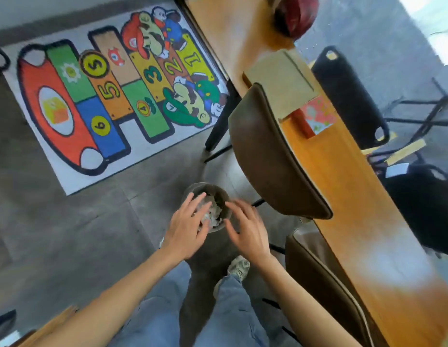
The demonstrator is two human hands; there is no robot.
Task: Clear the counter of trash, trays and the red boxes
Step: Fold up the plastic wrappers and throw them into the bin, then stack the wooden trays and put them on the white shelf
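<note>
Mat (98, 96) at 10 o'clock. Left hand (186, 229) spread wide, empty, over bin (219, 196) at 6 o'clock; white crumpled trash (214, 214) inside. Right hand (245, 226) likewise splayed, empty. Counter (343, 171) running 12 to 4 o'clock: tan tray (280, 81), red box (315, 115) touching.

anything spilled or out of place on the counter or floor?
No spill visible. Both hands, left and right, hover open over the floor bin of crumpled trash. A cardboard piece lies across the red box on the counter, not yet cleared.
</note>
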